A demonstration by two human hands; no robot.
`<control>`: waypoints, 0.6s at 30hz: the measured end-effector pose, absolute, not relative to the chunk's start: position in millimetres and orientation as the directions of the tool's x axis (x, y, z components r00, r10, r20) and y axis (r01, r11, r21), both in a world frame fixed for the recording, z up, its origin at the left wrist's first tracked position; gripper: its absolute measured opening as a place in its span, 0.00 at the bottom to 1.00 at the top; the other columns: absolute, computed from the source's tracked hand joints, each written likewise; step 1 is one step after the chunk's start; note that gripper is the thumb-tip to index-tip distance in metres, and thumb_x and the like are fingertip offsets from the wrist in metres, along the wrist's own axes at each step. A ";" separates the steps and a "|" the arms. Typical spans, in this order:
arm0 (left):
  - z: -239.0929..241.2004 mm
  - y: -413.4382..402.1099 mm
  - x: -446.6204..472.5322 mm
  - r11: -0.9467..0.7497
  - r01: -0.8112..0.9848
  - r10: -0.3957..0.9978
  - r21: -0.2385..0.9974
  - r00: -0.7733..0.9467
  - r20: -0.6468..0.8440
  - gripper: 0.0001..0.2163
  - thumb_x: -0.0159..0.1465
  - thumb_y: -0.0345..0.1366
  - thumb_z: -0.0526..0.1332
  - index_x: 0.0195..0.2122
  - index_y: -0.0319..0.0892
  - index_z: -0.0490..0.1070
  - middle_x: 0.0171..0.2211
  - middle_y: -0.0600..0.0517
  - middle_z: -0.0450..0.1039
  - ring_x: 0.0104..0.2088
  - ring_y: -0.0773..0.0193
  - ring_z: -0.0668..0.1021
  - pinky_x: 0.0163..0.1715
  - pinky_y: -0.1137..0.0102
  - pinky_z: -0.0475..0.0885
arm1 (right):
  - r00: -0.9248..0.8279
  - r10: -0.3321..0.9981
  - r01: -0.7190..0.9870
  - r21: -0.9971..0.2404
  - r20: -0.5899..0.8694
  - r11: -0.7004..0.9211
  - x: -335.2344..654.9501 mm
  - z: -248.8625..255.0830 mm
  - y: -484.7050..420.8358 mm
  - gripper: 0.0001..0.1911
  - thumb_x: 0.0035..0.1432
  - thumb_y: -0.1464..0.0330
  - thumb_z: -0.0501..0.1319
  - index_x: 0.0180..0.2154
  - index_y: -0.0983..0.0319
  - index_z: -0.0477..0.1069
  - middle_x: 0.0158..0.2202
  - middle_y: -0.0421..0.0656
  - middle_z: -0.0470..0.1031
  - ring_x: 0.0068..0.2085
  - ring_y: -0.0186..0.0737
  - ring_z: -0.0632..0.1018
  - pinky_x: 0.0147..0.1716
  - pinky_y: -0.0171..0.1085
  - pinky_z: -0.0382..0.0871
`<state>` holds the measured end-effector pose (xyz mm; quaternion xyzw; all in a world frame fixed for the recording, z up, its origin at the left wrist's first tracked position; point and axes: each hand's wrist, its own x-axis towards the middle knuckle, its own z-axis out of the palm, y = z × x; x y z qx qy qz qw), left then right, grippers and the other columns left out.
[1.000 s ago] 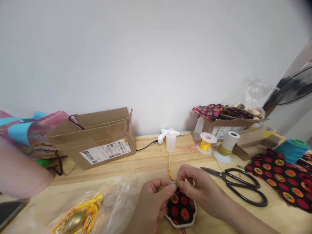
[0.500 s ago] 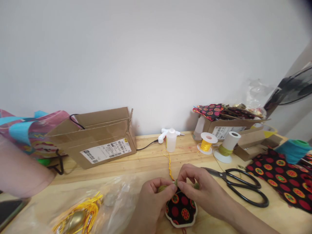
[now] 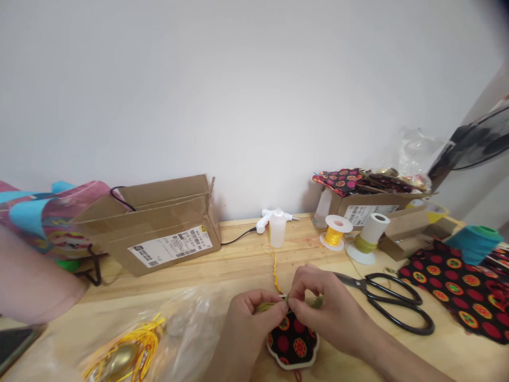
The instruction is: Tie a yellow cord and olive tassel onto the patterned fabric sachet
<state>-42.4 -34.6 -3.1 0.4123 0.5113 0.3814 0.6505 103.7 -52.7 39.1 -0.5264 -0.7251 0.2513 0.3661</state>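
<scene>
Down near the lower edge, the left hand is curled shut, thumb and forefinger pinching an olive cord. The right hand is closed on the same cord, its fingertips meeting the left's. Just under that pinch lies a flower-shaped ornament, black with red and orange dots, flat on the worktop and partly covered by both hands. A yellow strand runs from the pinch away toward a small white bottle, which stands beside a white tool with a black lead. To the right, black scissors lie near the right wrist, and beyond them stand a yellow spool and a white spool wound with olive thread. Dotted fabric lies farther right, with a teal spool behind it. To the left, a clear bag holds yellow tassels, a cardboard box sits against the wall, and another person's arm rests at the edge.
</scene>
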 end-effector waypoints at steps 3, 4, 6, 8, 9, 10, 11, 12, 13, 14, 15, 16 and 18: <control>-5.4 -34.1 -42.0 0.369 -0.066 0.916 0.927 0.196 -0.351 0.13 0.39 0.40 0.67 0.21 0.36 0.72 0.15 0.50 0.73 0.17 0.66 0.71 0.19 0.72 0.63 | -0.156 0.978 0.519 -0.830 0.141 0.203 104.4 39.3 -51.6 0.07 0.42 0.78 0.55 0.18 0.63 0.63 0.19 0.35 0.65 0.24 0.30 0.66 0.24 0.29 0.59; -3.9 -34.7 -41.5 0.374 -0.069 0.913 0.925 0.200 -0.355 0.13 0.39 0.40 0.67 0.21 0.36 0.72 0.15 0.50 0.73 0.17 0.66 0.71 0.19 0.72 0.63 | -0.154 0.982 0.498 -0.849 0.112 0.176 104.6 39.4 -50.9 0.07 0.43 0.78 0.55 0.17 0.63 0.64 0.19 0.35 0.65 0.23 0.29 0.65 0.23 0.29 0.58; 2.6 -36.9 -40.2 0.394 -0.096 0.906 0.914 0.208 -0.369 0.13 0.39 0.39 0.68 0.22 0.35 0.72 0.15 0.50 0.72 0.17 0.65 0.72 0.19 0.72 0.64 | -0.156 0.984 0.461 -0.875 0.088 0.151 104.9 39.5 -49.3 0.07 0.43 0.77 0.55 0.18 0.64 0.64 0.18 0.34 0.64 0.23 0.29 0.65 0.23 0.28 0.58; 12.2 -39.8 -39.0 0.431 -0.163 0.892 0.888 0.227 -0.391 0.13 0.39 0.38 0.68 0.22 0.35 0.71 0.15 0.51 0.72 0.18 0.65 0.72 0.20 0.73 0.65 | -0.167 0.982 0.439 -0.886 0.083 0.149 105.1 39.5 -48.0 0.06 0.45 0.75 0.56 0.18 0.64 0.65 0.19 0.34 0.63 0.23 0.29 0.64 0.22 0.29 0.58; 17.2 -41.1 -38.7 0.452 -0.203 0.882 0.868 0.245 -0.402 0.12 0.40 0.37 0.68 0.22 0.35 0.71 0.14 0.52 0.70 0.18 0.66 0.72 0.20 0.74 0.65 | -0.171 0.982 0.435 -0.887 0.084 0.152 105.4 39.6 -47.7 0.06 0.46 0.74 0.56 0.19 0.64 0.65 0.19 0.35 0.64 0.23 0.29 0.64 0.22 0.29 0.58; 21.9 -42.1 -38.8 0.475 -0.240 0.870 0.846 0.269 -0.413 0.11 0.41 0.36 0.68 0.22 0.34 0.71 0.12 0.54 0.68 0.16 0.69 0.70 0.18 0.76 0.64 | -0.176 0.980 0.436 -0.886 0.089 0.159 105.7 39.9 -47.7 0.07 0.47 0.73 0.56 0.19 0.64 0.65 0.19 0.35 0.64 0.23 0.30 0.64 0.22 0.29 0.58; 25.8 -42.8 -39.2 0.499 -0.269 0.857 0.824 0.296 -0.422 0.10 0.42 0.35 0.68 0.22 0.34 0.70 0.10 0.57 0.64 0.14 0.73 0.67 0.15 0.79 0.61 | -0.178 0.979 0.437 -0.883 0.103 0.173 106.3 40.6 -48.1 0.08 0.49 0.71 0.56 0.20 0.64 0.65 0.20 0.36 0.64 0.23 0.30 0.64 0.22 0.30 0.58; 28.9 -43.2 -40.1 0.521 -0.293 0.843 0.801 0.322 -0.431 0.10 0.43 0.35 0.67 0.21 0.34 0.70 0.09 0.59 0.60 0.11 0.77 0.62 0.12 0.81 0.56 | -0.180 0.975 0.436 -0.878 0.130 0.198 107.1 41.6 -49.0 0.09 0.50 0.70 0.55 0.20 0.64 0.65 0.20 0.36 0.64 0.23 0.30 0.64 0.23 0.30 0.58; 31.1 -43.2 -41.2 0.541 -0.316 0.830 0.779 0.348 -0.436 0.09 0.44 0.34 0.67 0.21 0.34 0.69 0.08 0.62 0.55 0.10 0.80 0.57 0.10 0.83 0.50 | -0.186 0.966 0.429 -0.870 0.177 0.242 107.9 43.2 -50.4 0.10 0.52 0.68 0.55 0.20 0.63 0.64 0.20 0.37 0.64 0.24 0.31 0.65 0.23 0.31 0.58; 32.1 -43.1 -42.6 0.562 -0.338 0.816 0.755 0.377 -0.439 0.08 0.45 0.33 0.67 0.20 0.34 0.69 0.08 0.63 0.52 0.10 0.81 0.52 0.09 0.83 0.45 | -0.203 0.948 0.414 -0.856 0.246 0.311 108.8 45.1 -52.3 0.12 0.53 0.67 0.55 0.20 0.63 0.63 0.20 0.38 0.64 0.24 0.32 0.65 0.23 0.32 0.59; 32.3 -42.8 -44.1 0.586 -0.359 0.799 0.727 0.409 -0.442 0.08 0.45 0.33 0.67 0.20 0.34 0.68 0.09 0.64 0.49 0.11 0.82 0.49 0.09 0.83 0.41 | -0.236 0.912 0.391 -0.827 0.335 0.405 109.5 47.2 -54.5 0.13 0.53 0.66 0.54 0.19 0.62 0.61 0.20 0.38 0.63 0.24 0.32 0.65 0.24 0.32 0.59; 31.6 -42.4 -45.6 0.609 -0.378 0.781 0.698 0.441 -0.443 0.08 0.45 0.32 0.67 0.19 0.35 0.68 0.09 0.64 0.48 0.11 0.81 0.48 0.09 0.83 0.40 | -0.282 0.859 0.366 -0.779 0.428 0.508 109.9 49.5 -56.9 0.14 0.54 0.65 0.54 0.19 0.62 0.60 0.20 0.38 0.63 0.24 0.32 0.65 0.25 0.33 0.60; 28.3 -41.9 -48.3 0.653 -0.404 0.743 0.641 0.504 -0.439 0.09 0.44 0.32 0.67 0.18 0.36 0.66 0.09 0.64 0.47 0.11 0.81 0.48 0.09 0.82 0.40 | -0.402 0.709 0.316 -0.638 0.580 0.702 109.7 53.4 -61.4 0.16 0.55 0.64 0.52 0.18 0.61 0.58 0.18 0.38 0.62 0.23 0.33 0.65 0.27 0.35 0.62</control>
